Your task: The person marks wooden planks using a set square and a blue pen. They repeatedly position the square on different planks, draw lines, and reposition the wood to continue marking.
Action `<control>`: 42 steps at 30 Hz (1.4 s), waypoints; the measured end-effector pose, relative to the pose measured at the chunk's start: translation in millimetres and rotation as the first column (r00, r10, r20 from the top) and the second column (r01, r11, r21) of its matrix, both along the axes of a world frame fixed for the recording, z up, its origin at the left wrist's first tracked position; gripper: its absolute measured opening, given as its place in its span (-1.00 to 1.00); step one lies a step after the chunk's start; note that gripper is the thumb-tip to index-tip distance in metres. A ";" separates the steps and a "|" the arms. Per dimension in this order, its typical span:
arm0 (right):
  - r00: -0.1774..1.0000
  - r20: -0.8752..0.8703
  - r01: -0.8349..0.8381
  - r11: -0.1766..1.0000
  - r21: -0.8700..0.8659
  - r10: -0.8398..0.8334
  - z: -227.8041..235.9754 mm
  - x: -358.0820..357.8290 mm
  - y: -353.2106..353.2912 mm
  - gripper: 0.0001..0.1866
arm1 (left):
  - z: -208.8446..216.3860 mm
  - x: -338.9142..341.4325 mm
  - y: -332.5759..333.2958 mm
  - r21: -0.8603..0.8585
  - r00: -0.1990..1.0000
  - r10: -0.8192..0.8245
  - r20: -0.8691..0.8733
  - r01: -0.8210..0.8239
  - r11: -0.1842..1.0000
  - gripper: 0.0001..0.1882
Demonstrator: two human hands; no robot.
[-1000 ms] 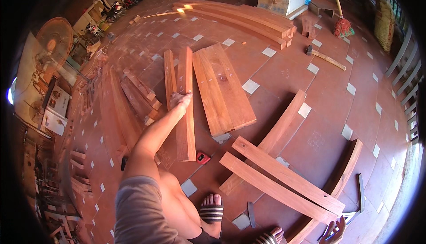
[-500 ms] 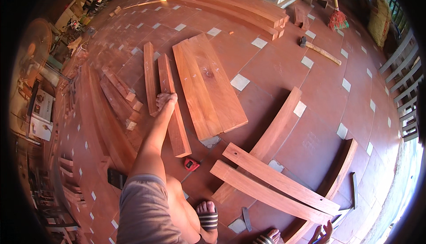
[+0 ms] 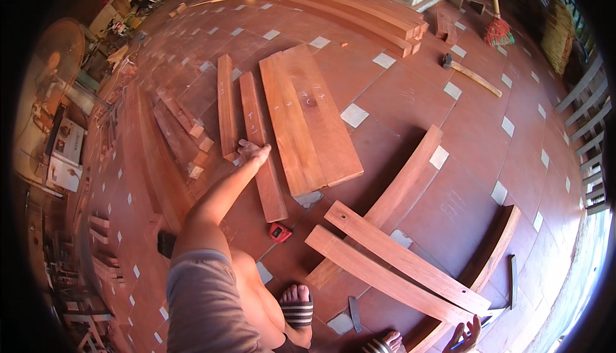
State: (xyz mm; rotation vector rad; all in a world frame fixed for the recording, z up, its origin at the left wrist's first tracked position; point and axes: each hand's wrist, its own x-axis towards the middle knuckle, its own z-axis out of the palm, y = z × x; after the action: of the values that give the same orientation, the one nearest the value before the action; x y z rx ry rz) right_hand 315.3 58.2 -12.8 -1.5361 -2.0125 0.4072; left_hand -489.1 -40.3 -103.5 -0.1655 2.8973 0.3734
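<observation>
Lying on the tiled floor [image 3: 410, 103]: one narrow beam [image 3: 268, 186], between a second beam [image 3: 226, 109] and two wide boards [image 3: 314, 128]. Left hand [image 3: 255, 153]: is extending over the narrow beam's middle, fingers parting loosely. Right hand [image 3: 466, 337]: is curling beside a plank [image 3: 388, 276]; grip cannot be told. Red tape measure [image 3: 280, 232]: is sitting by the narrow beam's near end.

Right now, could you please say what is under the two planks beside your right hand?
Under the planks, one wooden beam crosses at left, another beam at right; covered stretches cannot be seen.
</observation>
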 end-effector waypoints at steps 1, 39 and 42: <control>1.000 -0.006 -0.006 1.000 -0.013 0.006 -8.9 8.4 2.5 -0.52 | 0.5 7.7 -10.0 0.011 0.999 -0.047 0.020 0.046 0.999 0.12; 0.996 -0.053 -0.061 0.996 0.069 0.065 -27.5 19.6 7.4 -0.53 | 33.4 2.3 -82.6 -0.440 0.672 -0.710 0.212 0.714 0.545 0.03; 0.985 0.013 -0.173 0.968 0.181 0.173 -20.5 4.0 13.2 -0.55 | 33.7 -11.8 -78.5 -0.477 0.713 -0.670 0.206 0.671 0.568 0.00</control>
State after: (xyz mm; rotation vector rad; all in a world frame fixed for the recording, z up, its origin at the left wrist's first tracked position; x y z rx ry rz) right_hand 319.4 71.5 -33.4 -1.2543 -2.1258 0.2834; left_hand -500.9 -118.7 -69.8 0.8539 2.6949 -0.5643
